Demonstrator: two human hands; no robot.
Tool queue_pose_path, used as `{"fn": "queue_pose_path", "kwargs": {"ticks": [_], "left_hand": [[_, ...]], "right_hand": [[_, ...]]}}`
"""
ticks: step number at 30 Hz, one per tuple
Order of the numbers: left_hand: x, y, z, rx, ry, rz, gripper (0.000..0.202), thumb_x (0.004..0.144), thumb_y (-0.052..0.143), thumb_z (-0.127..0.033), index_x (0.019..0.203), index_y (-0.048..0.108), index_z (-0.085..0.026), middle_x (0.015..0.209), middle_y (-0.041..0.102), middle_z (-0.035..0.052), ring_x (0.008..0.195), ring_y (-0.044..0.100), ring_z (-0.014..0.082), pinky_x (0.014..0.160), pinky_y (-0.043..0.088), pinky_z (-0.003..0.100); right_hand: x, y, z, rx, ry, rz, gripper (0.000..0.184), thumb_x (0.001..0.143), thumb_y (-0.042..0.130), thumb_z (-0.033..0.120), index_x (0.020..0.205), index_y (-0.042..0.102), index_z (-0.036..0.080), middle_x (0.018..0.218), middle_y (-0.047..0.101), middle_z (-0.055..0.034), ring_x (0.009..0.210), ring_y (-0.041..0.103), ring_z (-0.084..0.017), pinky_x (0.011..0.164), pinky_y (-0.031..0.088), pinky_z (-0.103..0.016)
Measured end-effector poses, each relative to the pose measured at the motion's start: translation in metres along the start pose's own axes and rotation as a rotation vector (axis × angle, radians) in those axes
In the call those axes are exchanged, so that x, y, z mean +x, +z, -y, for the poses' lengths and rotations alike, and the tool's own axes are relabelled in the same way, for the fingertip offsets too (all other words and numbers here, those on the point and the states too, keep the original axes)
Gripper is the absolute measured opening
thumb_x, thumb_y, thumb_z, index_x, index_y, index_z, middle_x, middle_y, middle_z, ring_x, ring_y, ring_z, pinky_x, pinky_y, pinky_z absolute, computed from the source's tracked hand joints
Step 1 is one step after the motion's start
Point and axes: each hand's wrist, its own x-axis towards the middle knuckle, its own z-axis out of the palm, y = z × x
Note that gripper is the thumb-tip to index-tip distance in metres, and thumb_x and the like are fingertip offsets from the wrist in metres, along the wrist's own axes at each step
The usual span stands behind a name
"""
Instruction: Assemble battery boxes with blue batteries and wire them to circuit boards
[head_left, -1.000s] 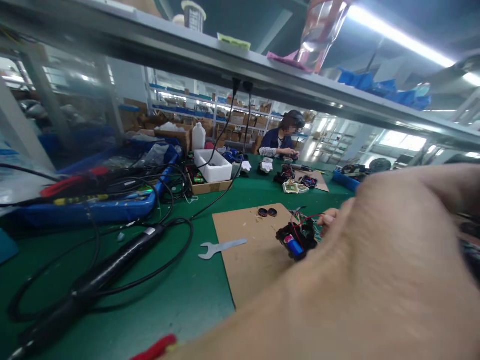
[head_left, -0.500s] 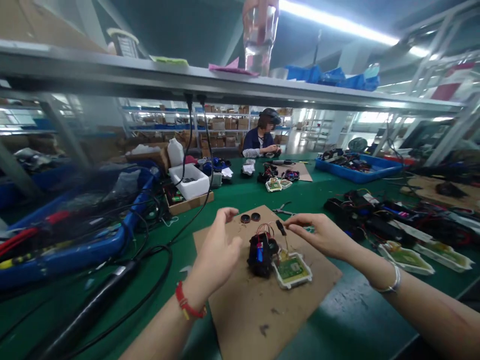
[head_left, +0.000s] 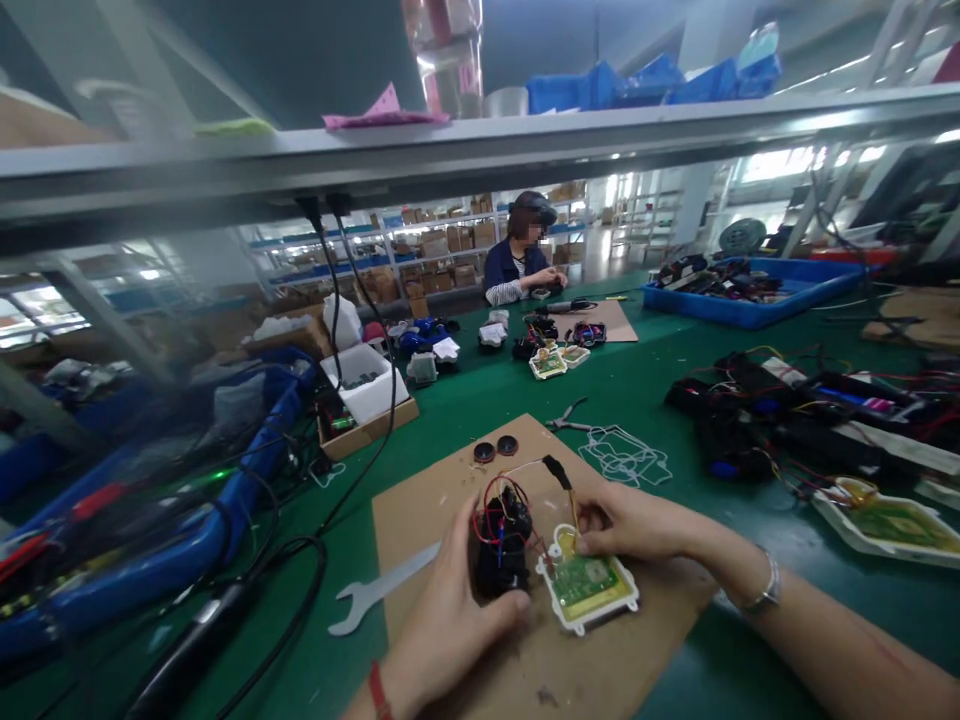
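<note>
Left hand [head_left: 450,635] wrapped around a black battery holder [head_left: 501,560], fingers closed firmly on it, red and black wires looping out of the top. Right hand [head_left: 634,525] just beside it, fingers bunched together at the top edge of a green circuit board [head_left: 583,585] in a white-rimmed yellow casing (whether pinching a thin wire there or only pressing the board, impossible to tell). Holder and board both on a cardboard sheet [head_left: 442,520]. On that sheet, beyond the holder, two black round discs [head_left: 495,449]; across its left edge, a steel spanner [head_left: 379,588]. Just past its far corner, pliers [head_left: 566,420] and a loop of white wire [head_left: 622,455]. Well beyond the sheet, a co-worker [head_left: 517,262] with both hands on small parts.
</note>
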Motion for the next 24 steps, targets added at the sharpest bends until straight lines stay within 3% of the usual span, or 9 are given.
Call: {"fn": "queue_pose_path", "kwargs": {"ticks": [3,7,12,15,18,21,24], "left_hand": [[0.011,-0.004,0.002,0.008,0.050,0.082,0.098,0.072,0.068,-0.029,0.146,0.005,-0.025,0.155,0.013,0.0085,0.142,0.013,0.0277,0.116,0.013,0.051],[0.016,-0.009,0.002,0.065,0.047,0.094,0.101,0.070,0.068,-0.026,0.147,0.002,-0.023,0.154,0.017,0.0096,0.141,0.016,0.0282,0.115,0.015,0.051],[0.011,-0.026,-0.006,0.484,0.198,0.086,0.098,0.066,0.056,-0.005,0.147,0.007,-0.031,0.155,0.014,0.0037,0.142,0.014,0.0277,0.114,0.017,0.055],[0.006,-0.036,-0.006,0.681,0.284,0.126,0.096,0.066,0.044,0.004,0.146,0.010,-0.037,0.155,0.014,-0.0012,0.142,0.014,0.0257,0.113,0.022,0.056],[-0.003,-0.044,-0.001,0.728,0.300,0.144,0.092,0.070,0.040,0.004,0.145,0.009,-0.038,0.155,0.013,-0.0003,0.141,0.019,0.0245,0.112,0.025,0.055],[-0.019,-0.051,0.004,0.691,0.225,0.125,0.090,0.070,0.042,0.001,0.146,0.010,-0.034,0.155,0.013,0.0025,0.140,0.021,0.0264,0.111,0.026,0.055],[-0.033,-0.049,0.004,0.608,0.120,0.066,0.085,0.073,0.048,-0.008,0.147,0.012,-0.030,0.152,0.026,0.0059,0.137,0.029,0.0271,0.110,0.030,0.054]], "right_hand": [[0.001,0.006,-0.004,-0.013,0.014,-0.110,0.007,0.074,0.064,0.019,0.079,0.061,0.015,0.071,0.063,-0.0016,0.064,0.055,-0.013,0.056,0.039,-0.023],[0.001,0.008,-0.008,-0.046,-0.009,-0.263,0.004,0.076,0.062,0.019,0.079,0.061,0.017,0.073,0.064,-0.0021,0.069,0.058,-0.016,0.062,0.041,-0.026],[0.000,0.002,-0.009,0.053,-0.044,-0.373,0.006,0.082,0.055,0.022,0.084,0.059,0.017,0.080,0.064,-0.0031,0.073,0.058,-0.016,0.064,0.043,-0.026],[-0.002,0.001,-0.004,0.139,-0.061,-0.325,0.007,0.082,0.056,0.022,0.084,0.059,0.016,0.081,0.063,-0.0035,0.072,0.058,-0.015,0.065,0.044,-0.026],[-0.004,0.007,0.004,0.144,-0.081,-0.212,0.004,0.080,0.058,0.020,0.081,0.059,0.016,0.074,0.061,-0.0022,0.069,0.056,-0.014,0.063,0.044,-0.025],[-0.004,0.018,0.008,0.110,-0.085,-0.096,0.005,0.075,0.063,0.019,0.076,0.059,0.016,0.069,0.061,-0.0011,0.064,0.054,-0.013,0.058,0.042,-0.024],[-0.003,0.025,0.007,0.091,-0.104,-0.018,0.007,0.072,0.067,0.020,0.075,0.061,0.016,0.070,0.063,-0.0013,0.064,0.056,-0.013,0.057,0.041,-0.023]]}}
